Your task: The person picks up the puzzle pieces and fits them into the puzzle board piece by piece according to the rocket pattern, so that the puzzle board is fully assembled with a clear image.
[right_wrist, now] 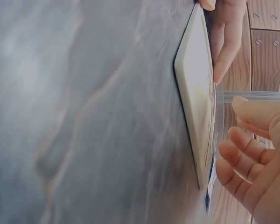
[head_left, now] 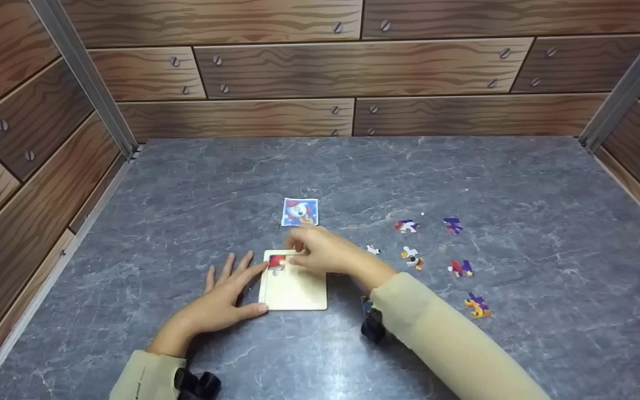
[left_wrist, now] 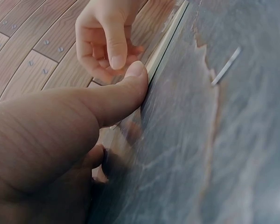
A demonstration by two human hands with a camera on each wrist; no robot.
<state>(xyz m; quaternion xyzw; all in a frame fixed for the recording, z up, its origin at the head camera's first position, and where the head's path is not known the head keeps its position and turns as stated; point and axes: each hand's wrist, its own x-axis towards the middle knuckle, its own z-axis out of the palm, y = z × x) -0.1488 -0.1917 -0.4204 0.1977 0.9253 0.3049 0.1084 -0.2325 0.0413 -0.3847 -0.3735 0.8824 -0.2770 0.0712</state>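
At the frame's lower centre, the left hand (head_left: 217,304) is spreading its fingers, thumb and forefinger touching the left edge of the cream jigsaw tray (head_left: 295,293). Inside its upper-left corner, a red jigsaw section (head_left: 276,260) is lying; a brushing knuckle could be dislodging it. The right hand (head_left: 325,250) is hovering above the upper edge, fingers loosely curling, seemingly pinching nothing. At right, loose jigsaw pieces (head_left: 476,306) are lying where the right sleeve (head_left: 431,319) could be sweeping them. Farther up, past the picture card (head_left: 300,211), marbled tabletop (head_left: 214,178) is leaving moving room before the plank-patterned wall (head_left: 364,69).
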